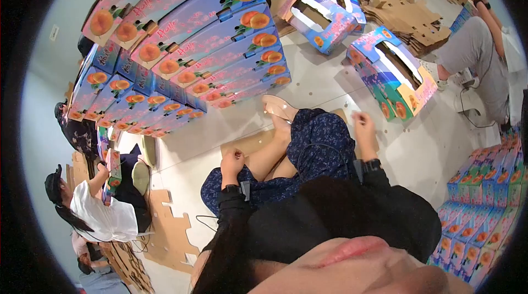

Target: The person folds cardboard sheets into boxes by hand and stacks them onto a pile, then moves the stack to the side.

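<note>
My left hand (233, 164) is raised over my left knee, its fingers curled closed, with no object showing in it. Beyond my other knee, my right hand (364, 131) is held up above the floor, its fingers also curled in, with nothing visible between them. Both wrists carry dark bands. Nearest to my right hand stands an assembled peach gift box (393, 74) with a cut-out handle opening on top. Two more peach boxes (320, 19) stand close together farther ahead. A flat cardboard piece (250, 145) lies on the floor under my legs.
A tall stack of peach boxes (203, 35) rises ahead on the left, and more boxes (484, 200) are piled at right. Flat cardboard (404, 14) is heaped at the back; a cut sheet (168, 233) lies left. People sit at left (104, 211) and right (478, 41).
</note>
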The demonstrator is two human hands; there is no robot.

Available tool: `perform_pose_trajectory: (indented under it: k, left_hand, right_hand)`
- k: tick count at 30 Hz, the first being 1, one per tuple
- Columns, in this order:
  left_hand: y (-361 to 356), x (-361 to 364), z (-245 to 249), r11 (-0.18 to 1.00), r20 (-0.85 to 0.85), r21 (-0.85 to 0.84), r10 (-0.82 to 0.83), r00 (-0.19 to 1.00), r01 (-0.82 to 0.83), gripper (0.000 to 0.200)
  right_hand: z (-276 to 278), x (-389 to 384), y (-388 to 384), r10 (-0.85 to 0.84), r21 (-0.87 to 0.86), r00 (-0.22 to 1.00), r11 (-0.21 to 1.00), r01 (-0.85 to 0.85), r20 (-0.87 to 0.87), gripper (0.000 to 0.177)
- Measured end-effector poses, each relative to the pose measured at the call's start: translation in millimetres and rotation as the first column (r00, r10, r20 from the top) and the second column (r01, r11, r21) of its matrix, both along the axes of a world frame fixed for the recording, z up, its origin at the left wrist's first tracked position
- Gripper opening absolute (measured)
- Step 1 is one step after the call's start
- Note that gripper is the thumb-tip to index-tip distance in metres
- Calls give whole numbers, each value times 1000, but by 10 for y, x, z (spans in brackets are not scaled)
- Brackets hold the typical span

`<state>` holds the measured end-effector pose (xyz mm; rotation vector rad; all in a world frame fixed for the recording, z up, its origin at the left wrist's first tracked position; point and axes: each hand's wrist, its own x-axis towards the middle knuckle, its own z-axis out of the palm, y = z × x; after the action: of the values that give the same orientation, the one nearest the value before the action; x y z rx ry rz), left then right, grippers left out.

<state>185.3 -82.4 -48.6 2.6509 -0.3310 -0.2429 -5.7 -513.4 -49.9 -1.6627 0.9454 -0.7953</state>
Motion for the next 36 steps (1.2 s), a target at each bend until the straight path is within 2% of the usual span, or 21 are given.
perform_pose_trajectory:
  k: [1, 4, 7, 9, 11, 13, 16, 19, 22, 25, 28, 29, 33, 36]
  left_hand:
    - [-33, 10, 35, 999, -13, 33, 14, 1000, -13, 18]
    - [-73, 87, 4, 995, -62, 94, 51, 997, -45, 19]
    - [-123, 89, 72, 995, -36, 78, 64, 997, -61, 18]
    - [-110, 130, 17, 996, -8, 79, 51, 999, -50, 17]
    - [-164, 121, 59, 993, 2, 94, 69, 998, -69, 17]
    - [-218, 166, 96, 991, 19, 97, 89, 996, -91, 16]
    - [-257, 167, 99, 988, 37, 87, 128, 991, -131, 16]
    - [-227, 218, 75, 983, 43, 78, 162, 986, -165, 17]
    - [-278, 239, 135, 978, 5, 107, 181, 983, -181, 26]
    - [-281, 284, 120, 972, 1, 112, 210, 978, -208, 26]
    - [-230, 311, 93, 973, 11, 105, 204, 979, -204, 26]
    - [-212, 315, 98, 976, 2, 102, 195, 981, -194, 26]
    - [-214, 294, 100, 982, 10, 59, 177, 984, -177, 26]
    - [-195, 260, 48, 979, 73, 52, 194, 978, -198, 24]
  right_hand:
    - [-304, -188, -266, -76, -93, 990, 994, 66, -116, 19]
    - [-394, -285, -610, -60, -252, 915, 967, -46, -398, 23]
    - [-338, 256, -926, 34, -539, 930, 807, -242, -367, 28]
    - [-126, 875, -1082, 71, -631, 913, 701, -332, -402, 34]
    - [-142, 1590, -1357, 147, -741, 939, 580, -338, -312, 49]
    - [118, 2262, -1446, 36, -745, 874, 507, -434, -484, 73]
    - [164, 3109, -1705, 6, -762, 816, 354, -543, -578, 88]
    - [60, 3701, -1905, -89, -641, 659, 356, -680, -747, 97]
    - [-195, 3902, -1913, -254, -547, 485, 448, -708, -837, 103]
    - [-13, 3826, -1740, -289, -568, 489, 437, -698, -823, 104]
    - [157, 3770, -1776, -126, -587, 599, 430, -686, -791, 99]
    - [230, 3760, -1784, -89, -635, 660, 393, -665, -746, 92]
    - [856, 3736, -1746, 0, -653, 707, 382, -654, -707, 86]
    - [1401, 3627, -1755, 40, -558, 630, 424, -713, -775, 74]
